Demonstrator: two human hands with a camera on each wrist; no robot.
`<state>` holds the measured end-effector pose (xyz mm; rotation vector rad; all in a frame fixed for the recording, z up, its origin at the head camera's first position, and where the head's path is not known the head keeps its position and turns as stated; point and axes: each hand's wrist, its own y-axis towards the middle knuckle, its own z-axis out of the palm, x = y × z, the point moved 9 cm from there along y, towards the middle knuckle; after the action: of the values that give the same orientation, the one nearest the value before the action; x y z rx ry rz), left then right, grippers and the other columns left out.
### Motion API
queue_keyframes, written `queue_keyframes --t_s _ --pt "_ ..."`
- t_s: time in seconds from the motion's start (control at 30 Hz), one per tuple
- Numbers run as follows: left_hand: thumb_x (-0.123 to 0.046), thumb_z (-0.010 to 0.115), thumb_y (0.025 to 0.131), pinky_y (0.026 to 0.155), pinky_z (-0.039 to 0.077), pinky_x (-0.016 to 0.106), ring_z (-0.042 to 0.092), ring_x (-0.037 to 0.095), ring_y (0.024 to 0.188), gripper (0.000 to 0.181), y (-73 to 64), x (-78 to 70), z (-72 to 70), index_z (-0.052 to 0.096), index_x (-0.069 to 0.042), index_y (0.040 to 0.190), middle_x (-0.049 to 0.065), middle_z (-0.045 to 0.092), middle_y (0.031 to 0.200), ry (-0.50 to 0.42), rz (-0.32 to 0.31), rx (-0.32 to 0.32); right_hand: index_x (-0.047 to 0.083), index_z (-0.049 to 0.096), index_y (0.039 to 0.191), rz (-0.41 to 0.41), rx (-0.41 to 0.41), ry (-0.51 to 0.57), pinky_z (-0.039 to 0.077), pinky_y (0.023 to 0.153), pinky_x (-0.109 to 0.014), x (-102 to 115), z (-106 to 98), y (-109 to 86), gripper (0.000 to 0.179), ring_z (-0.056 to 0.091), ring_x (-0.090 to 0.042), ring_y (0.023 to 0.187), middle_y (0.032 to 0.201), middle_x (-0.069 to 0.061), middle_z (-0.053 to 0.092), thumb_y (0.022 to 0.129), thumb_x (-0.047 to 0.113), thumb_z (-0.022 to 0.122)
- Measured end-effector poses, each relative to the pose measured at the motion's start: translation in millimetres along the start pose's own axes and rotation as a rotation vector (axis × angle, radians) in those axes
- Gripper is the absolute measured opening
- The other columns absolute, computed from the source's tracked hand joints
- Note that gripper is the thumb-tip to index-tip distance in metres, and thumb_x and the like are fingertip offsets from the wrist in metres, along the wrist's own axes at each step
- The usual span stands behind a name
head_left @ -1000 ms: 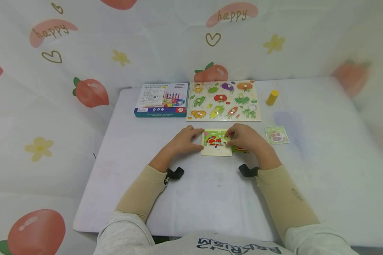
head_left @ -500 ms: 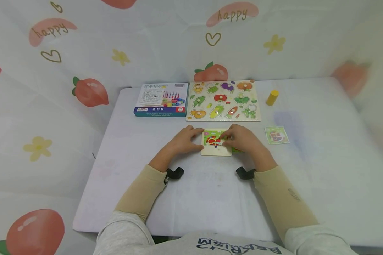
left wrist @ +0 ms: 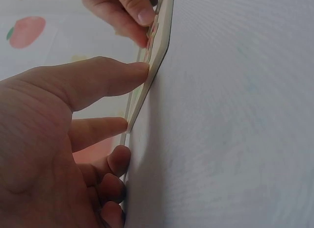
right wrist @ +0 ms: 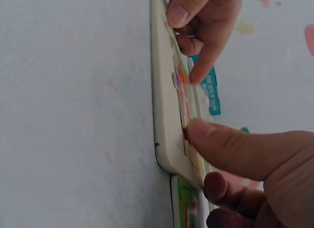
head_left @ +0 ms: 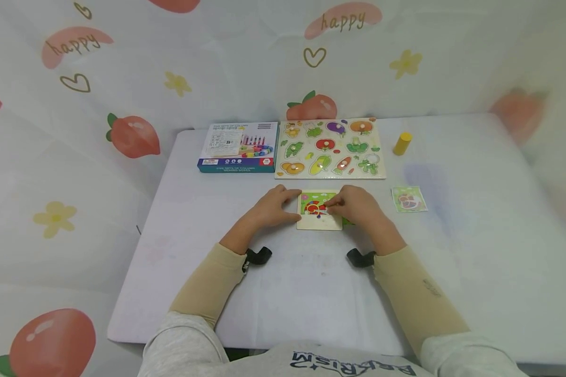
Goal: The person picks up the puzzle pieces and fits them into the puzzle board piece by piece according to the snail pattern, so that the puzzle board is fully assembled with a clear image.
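While the left hand (head_left: pixel 274 207) spreads thumb and forefinger against the left edge of the puzzle board (head_left: pixel 319 224), seemingly bracing it mid-way across the table (head_left: pixel 283 309), the right hand (head_left: pixel 357 204) pinches what looks like a puzzle piece (head_left: pixel 324 210), apparently for fine control.

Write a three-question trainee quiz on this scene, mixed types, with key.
1. True or false: the left hand touches the left edge of the puzzle.
2. Which lies immediately left of the vegetable board? A) card B) box C) puzzle
3. Fill in: in the head view, the ____ covers part of the puzzle's picture.

Key:
1. True
2. B
3. right hand
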<state>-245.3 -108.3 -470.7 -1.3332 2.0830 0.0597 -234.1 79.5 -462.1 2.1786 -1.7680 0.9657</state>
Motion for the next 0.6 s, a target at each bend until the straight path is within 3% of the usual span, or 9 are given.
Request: queue_keyframes --t_s 0.4,0.6 --pt "-0.038 0.078 0.090 0.081 0.040 0.035 0.045 0.021 0.101 0.074 -0.5 -2.1 -1.6 0.048 -0.019 0.155 0.006 0.048 0.111 0.013 0.007 -0.004 0.016 0.074 0.130 -0.051 -0.020 0.020 0.045 0.082 -0.041 4 -22 -11.6 0.039 0.053 -0.026 0.093 0.104 -0.008 0.061 0.094 0.029 0.077" --pt "-0.038 0.078 0.090 0.081 0.040 0.035 0.045 0.021 0.101 0.074 0.2 -1.5 -0.6 0.048 -0.019 0.155 0.006 0.048 0.111 0.007 0.008 -0.004 0.014 0.063 0.142 -0.066 -0.038 0.029 0.044 0.070 -0.040 -1 -31 -20.7 0.050 0.049 -0.026 0.083 0.102 -0.008 0.059 0.096 0.029 0.074"
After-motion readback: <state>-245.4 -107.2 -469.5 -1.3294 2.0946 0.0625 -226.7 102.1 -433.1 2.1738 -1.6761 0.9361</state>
